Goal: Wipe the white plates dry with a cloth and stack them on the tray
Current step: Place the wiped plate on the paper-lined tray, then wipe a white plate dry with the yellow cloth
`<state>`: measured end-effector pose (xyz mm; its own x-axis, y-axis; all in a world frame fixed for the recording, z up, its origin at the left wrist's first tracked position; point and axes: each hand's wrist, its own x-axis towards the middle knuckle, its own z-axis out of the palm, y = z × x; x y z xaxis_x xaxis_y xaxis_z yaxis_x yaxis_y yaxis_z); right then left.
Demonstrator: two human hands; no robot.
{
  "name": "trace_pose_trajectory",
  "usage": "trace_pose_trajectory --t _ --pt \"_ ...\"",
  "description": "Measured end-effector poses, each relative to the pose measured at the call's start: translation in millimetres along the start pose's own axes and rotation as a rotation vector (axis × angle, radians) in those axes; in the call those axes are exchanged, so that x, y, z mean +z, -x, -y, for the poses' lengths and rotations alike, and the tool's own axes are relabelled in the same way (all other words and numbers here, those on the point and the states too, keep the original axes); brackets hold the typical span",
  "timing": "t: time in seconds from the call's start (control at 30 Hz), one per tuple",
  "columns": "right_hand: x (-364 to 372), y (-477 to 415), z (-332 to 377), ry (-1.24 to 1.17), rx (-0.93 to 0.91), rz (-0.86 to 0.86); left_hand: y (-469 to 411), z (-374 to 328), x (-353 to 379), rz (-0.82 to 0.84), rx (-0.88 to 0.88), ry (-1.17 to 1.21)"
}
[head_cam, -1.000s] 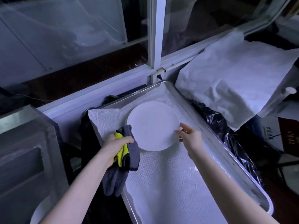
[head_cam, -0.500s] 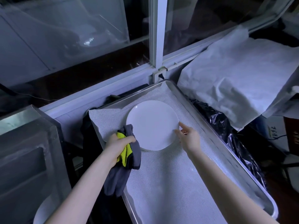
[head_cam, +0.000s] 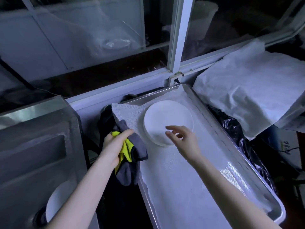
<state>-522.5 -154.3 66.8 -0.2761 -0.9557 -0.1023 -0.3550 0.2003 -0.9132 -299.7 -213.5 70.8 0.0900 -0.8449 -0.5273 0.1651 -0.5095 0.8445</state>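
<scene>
Round white plate (head_cam: 166, 116) is flat at the far end of the rectangular metal tray (head_cam: 153, 93), on the white mesh liner (head_cam: 181, 187). There's a thick edge on its left side, so it may be a stack; can't tell the count.

Right hand (head_cam: 184, 142) hangs over the plate's near edge. Its fingers (head_cam: 173, 137) are spread loosely, slightly bent, tips pointing left across the plate and holding nothing. Can't tell whether any fingertip touches the plate surface. Forearm comes in from the lower right, diagonally over the liner.

Left hand (head_cam: 113, 144) is just off the tray's left edge, level with the plate's near side but apart from it. Its fingers are curled tight round a bunched grey-and-yellow cloth (head_cam: 130, 172), the loose end hanging below the fist against the tray's side.

Versus half a second ago: the right fingers were on the plate's right rim. Now they're off the rim and have shifted left over the plate's near part, more splayed. Plate is in the same spot on the tray. Left hand and cloth are roughly unchanged.

Also around: a second white plate (head_cam: 56, 200) down in the steel box (head_cam: 41, 129) at lower left, a crumpled white sheet (head_cam: 247, 96) and a black plastic bag (head_cam: 236, 128) right of the tray.
</scene>
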Motion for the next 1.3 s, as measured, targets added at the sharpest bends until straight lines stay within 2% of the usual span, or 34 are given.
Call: trace_pose_trajectory --t 0.1,0.2,0.33,0.43,0.53,0.67,0.8,0.9,1.0,1.1,1.3 --pt "37.8 26.4 37.4 -0.025 -0.110 0.269 18.9 -7.7 -28.3 -0.027 0.028 0.135" --pt "80.3 53.1 66.8 -0.025 -0.272 0.458 40.5 -15.3 -65.6 -0.013 0.008 0.272" --pt "140.3 84.9 98.7 0.025 -0.417 0.526 69.9 -21.8 -131.8 0.141 -0.001 0.491" --pt "187.1 107.6 122.9 0.059 -0.445 0.520 85.0 -16.8 -186.0 0.114 0.017 0.631" --pt "237.0 133.7 141.2 0.042 -0.407 0.524 94.2 -2.7 -242.3 0.096 0.085 0.574" --pt "308.1 174.1 155.4 0.035 -0.367 0.549 97.7 23.8 -325.8 0.043 0.212 0.310" --pt "372.3 203.6 156.0 0.027 -0.289 0.595 93.0 50.1 -400.0 0.153 0.056 0.345" --pt "414.2 216.5 144.1 0.036 -0.200 0.604 81.6 65.6 -441.3 0.026 0.007 0.231" --pt "439.4 221.2 118.7 0.008 0.038 0.577 70.5 83.0 -470.1 -0.131 0.040 0.138" --pt "450.6 220.3 79.1 0.128 0.273 0.471 57.2 108.3 -497.1 -0.282 -0.044 0.056" --pt "475.1 198.3 3.8 0.361 0.597 0.365 8.8 167.4 -526.6 -0.408 -0.246 -0.088"
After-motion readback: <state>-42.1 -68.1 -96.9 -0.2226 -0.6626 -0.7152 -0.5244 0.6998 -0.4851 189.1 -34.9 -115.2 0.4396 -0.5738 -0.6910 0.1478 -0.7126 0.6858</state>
